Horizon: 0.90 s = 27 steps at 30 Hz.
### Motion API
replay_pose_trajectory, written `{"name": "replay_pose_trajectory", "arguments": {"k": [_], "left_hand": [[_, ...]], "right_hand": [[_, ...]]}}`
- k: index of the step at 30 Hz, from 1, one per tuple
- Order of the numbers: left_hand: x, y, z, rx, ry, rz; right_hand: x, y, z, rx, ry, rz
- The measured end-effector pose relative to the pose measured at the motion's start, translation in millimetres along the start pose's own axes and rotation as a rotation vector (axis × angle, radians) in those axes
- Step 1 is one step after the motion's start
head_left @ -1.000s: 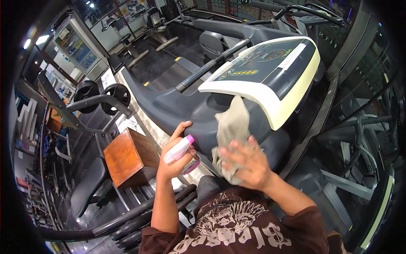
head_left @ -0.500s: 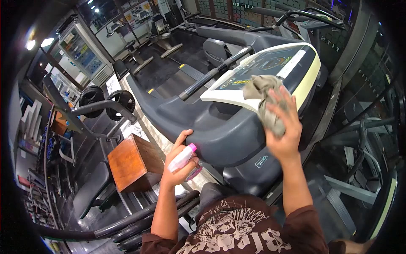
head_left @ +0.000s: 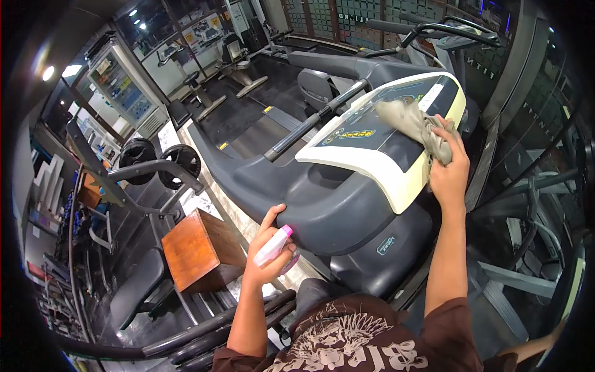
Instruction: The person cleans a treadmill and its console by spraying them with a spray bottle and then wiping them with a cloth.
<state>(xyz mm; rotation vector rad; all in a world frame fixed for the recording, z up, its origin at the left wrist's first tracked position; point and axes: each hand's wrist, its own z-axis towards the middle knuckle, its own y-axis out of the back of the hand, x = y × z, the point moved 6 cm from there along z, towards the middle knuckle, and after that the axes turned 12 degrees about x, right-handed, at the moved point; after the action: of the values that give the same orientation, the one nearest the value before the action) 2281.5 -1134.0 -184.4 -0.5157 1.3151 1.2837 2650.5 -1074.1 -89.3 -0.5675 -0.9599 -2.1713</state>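
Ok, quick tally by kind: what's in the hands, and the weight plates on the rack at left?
Spray bottle: 1, in the left hand
Cloth: 1, in the right hand
Weight plates: 2
Total: 4

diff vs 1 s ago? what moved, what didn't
The right hand carried the grey cloth up from the treadmill's dark lower housing onto the console panel, toward its far right side. The left hand still grips the pink-capped spray bottle by the housing edge.
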Motion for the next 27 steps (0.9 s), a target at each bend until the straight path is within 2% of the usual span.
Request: {"name": "replay_pose_trajectory", "arguments": {"k": [3, 5, 7, 11, 16, 18, 19, 21, 24, 27], "left_hand": [[0.9, 0.9, -0.2, -0.001, 0.012, -0.017], [2.8, 0.9, -1.6, -0.017, 0.046, -0.056], [0.2, 0.3, 0.5, -0.023, 0.030, -0.051], [-3.4, -1.0, 0.8, -0.031, 0.017, -0.031], [3.4, -0.1, -0.8, -0.013, 0.006, 0.005], [-0.4, 0.5, 0.2, -0.008, 0.011, 0.006], [-1.8, 0.9, 0.7, -0.004, 0.009, 0.007], [-3.5, 1.5, 1.7, -0.003, 0.007, 0.002], [-3.8, 1.9, 2.0, -0.016, 0.001, 0.017], [-1.9, 1.1, 0.8, -0.035, -0.003, 0.019]], "right_hand": [[12.9, -13.3, -12.1, 0.090, 0.036, 0.115], [55.0, -25.5, -33.5, 0.198, 0.281, -0.074], [75.7, -32.4, -56.8, 0.219, 0.341, -0.097], [55.5, -23.2, -53.2, 0.215, 0.436, -0.188], [12.0, -5.1, 5.0, 0.092, 0.383, -0.282], [-21.3, 3.8, 40.6, 0.066, 0.241, -0.340], [-44.8, 7.4, 55.4, 0.004, 0.168, -0.267], [-77.7, 13.0, 89.1, 0.036, 0.090, -0.334], [-94.0, 13.3, 115.9, -0.065, -0.109, -0.262], [-82.0, 8.8, 104.1, -0.151, -0.130, -0.359]]}}
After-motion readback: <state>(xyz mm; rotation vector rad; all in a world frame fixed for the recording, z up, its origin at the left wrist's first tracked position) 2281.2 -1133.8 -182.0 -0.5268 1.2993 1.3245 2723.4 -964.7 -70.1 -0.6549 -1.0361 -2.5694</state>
